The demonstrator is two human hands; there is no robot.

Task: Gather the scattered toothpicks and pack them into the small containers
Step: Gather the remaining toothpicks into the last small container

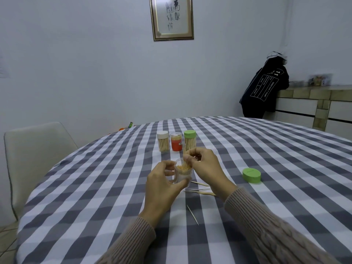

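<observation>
Left hand (162, 184) grips open container (183, 173); right hand (204, 164) pinches toothpicks (187, 152) above.

wall: framed calligraphy (172, 18)
left: white chair (34, 159)
table: grey checked cloth (266, 159)
right: person in dark jacket (264, 90) leaning on counter (312, 94)

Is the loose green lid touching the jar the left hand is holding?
Apart. The head view shows the green lid lying alone on the tablecloth, checked cloth showing between it and the clear jar.
</observation>
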